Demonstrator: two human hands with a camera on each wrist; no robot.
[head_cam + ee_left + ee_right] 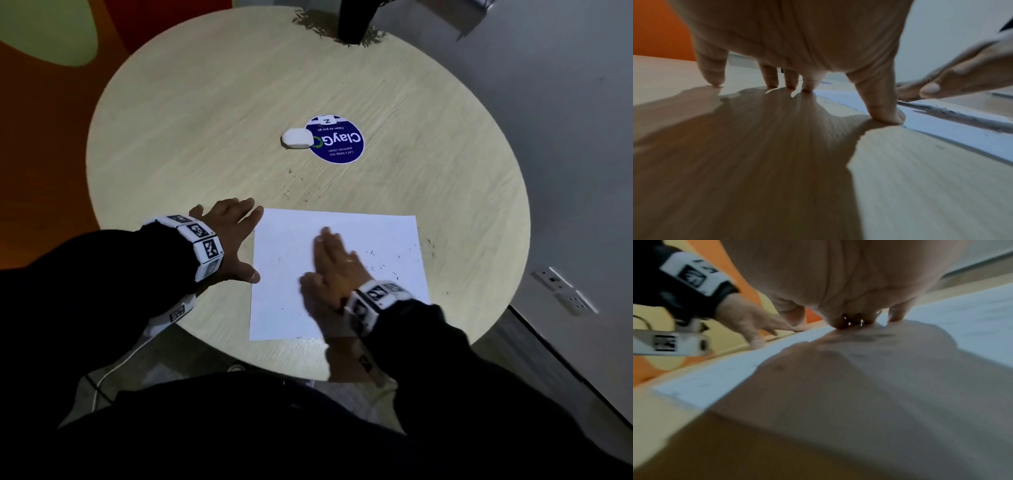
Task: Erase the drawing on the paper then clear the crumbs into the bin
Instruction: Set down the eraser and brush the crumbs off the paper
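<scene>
A white sheet of paper (291,270) lies on the round table, near its front edge, with only faint marks left on it. Dark eraser crumbs (380,263) speckle its right half and the table past its right and far edges. My right hand (329,263) lies flat on the middle of the paper (972,318), fingers straight and together, blurred. My left hand (236,233) is spread flat on the table just left of the sheet, its thumb (885,113) at the paper's edge (962,134). A white eraser (296,138) rests alone further back.
The pale wooden round table (205,137) carries a blue round sticker (337,140) beside the eraser. A dark pot or stand (352,20) sits at the far edge. Grey floor with a socket strip (561,291) lies to the right. No bin shows.
</scene>
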